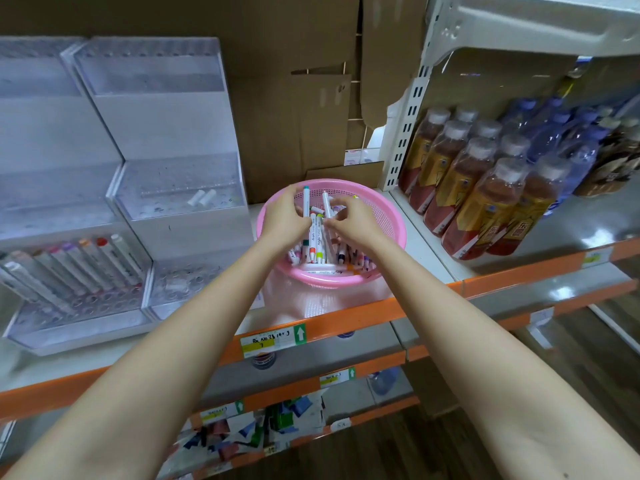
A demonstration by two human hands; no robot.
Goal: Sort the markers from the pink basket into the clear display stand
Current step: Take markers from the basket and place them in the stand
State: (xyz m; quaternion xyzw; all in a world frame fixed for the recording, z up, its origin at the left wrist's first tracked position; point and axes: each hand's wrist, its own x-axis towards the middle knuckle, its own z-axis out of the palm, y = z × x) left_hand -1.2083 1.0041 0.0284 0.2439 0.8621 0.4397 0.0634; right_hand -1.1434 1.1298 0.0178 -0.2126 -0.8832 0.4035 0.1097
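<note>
Reaching over the pink basket [389,216], both hands meet above its middle. The left hand [284,220] grips a small bundle of markers [313,242] and holds them nearly upright, its fingers curled round their upper part; one with a teal cap [306,187] stands higher than the others. The right hand [351,221] is just beside it at three o'clock, with bent fingers that pinch a white marker [326,204] leaning against the bundle. More markers lie loose at the bottom of the basket, toward six o'clock.

The basket sits on a shelf [349,320] with an orange front edge. The clear display stand [173,188] is at nine o'clock from the basket, near it but apart; two white caps lie in its middle tier. A second stand [20,327] at its nine o'clock carries a row of tilted markers. Bottles [485,199] with white caps stand at three o'clock from the basket, and brown cardboard [294,64] rises at twelve o'clock.
</note>
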